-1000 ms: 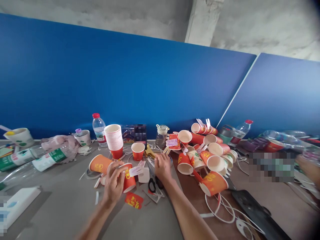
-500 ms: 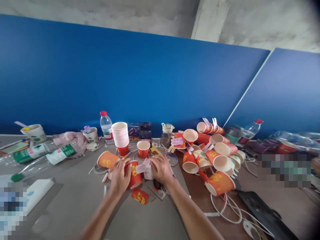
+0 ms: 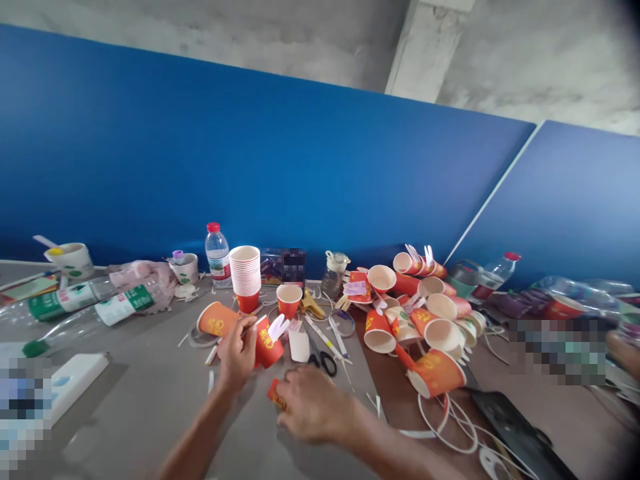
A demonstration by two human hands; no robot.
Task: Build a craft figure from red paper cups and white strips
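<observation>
The left hand is closed round a red cup with 2 white paper ears, tilted low over the table. Just beside it the right hand lies over a red scrap; pinched or not, I cannot tell. A light hold would spare the cup's wall. Scissors lie near.

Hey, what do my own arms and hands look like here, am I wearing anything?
Both are bare. The left hand and right hand wear no gloves, and no ring, watch or bracelet shows. The left forearm and right forearm are uncovered down to the picture's bottom edge, so no sleeve is in view. The right hand is slightly blurred.
</observation>
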